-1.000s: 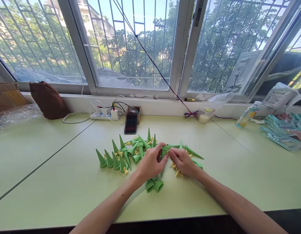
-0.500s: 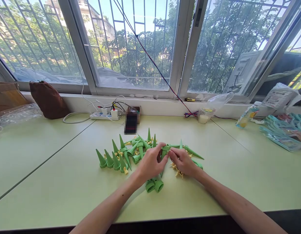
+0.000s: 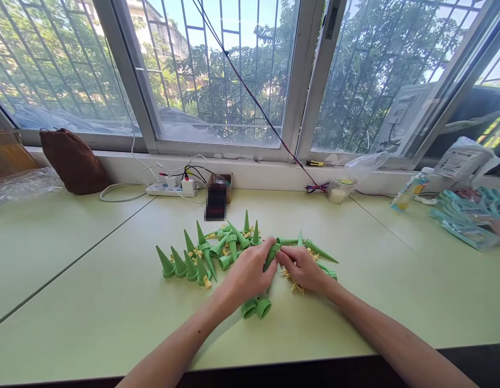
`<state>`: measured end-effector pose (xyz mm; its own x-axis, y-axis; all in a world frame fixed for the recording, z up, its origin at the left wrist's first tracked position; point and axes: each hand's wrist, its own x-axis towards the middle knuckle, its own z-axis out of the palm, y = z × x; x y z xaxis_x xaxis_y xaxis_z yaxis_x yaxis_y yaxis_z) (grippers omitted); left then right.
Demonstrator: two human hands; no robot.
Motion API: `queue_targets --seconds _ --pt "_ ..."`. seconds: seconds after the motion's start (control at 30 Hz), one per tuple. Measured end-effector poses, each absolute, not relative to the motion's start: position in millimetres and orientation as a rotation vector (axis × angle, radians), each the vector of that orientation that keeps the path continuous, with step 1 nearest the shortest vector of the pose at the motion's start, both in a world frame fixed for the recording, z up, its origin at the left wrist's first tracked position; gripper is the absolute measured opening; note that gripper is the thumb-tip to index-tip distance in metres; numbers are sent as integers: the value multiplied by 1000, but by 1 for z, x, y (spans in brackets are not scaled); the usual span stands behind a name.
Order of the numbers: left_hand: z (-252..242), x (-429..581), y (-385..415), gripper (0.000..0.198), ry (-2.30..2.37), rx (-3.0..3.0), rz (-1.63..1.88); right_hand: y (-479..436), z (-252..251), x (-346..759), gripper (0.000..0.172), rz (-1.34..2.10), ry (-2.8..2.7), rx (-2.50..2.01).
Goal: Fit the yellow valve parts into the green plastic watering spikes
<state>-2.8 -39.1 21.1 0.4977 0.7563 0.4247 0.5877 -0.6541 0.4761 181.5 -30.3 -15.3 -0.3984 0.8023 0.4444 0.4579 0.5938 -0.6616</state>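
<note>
A heap of green plastic cone spikes (image 3: 217,249) lies mid-table, mixed with small yellow fittings (image 3: 296,285). A row of several cones (image 3: 180,265) stands upright at the heap's left. My left hand (image 3: 250,274) is closed round one green cone (image 3: 271,255), pinching its wide end. My right hand (image 3: 304,267) meets it from the right, thumb and finger pinched at the cone's end; what they hold is too small to name. Two green cones (image 3: 257,307) lie just below my left hand.
The pale green table (image 3: 91,302) runs under a barred window. At the back stand a power strip (image 3: 169,188), a brown pouch (image 3: 74,161), a small dark box (image 3: 217,200) and a plastic cup (image 3: 337,192). Teal packets (image 3: 468,221) pile at the right.
The view has shifted slightly down and right. Both hands stay together over the cone, my left thumb now lower on it.
</note>
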Motion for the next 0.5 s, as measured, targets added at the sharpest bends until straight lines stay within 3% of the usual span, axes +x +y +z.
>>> queue_targets --seconds 0.5 --pt "9 2 -33 23 960 2366 1124 -31 -20 180 46 702 -1918 -997"
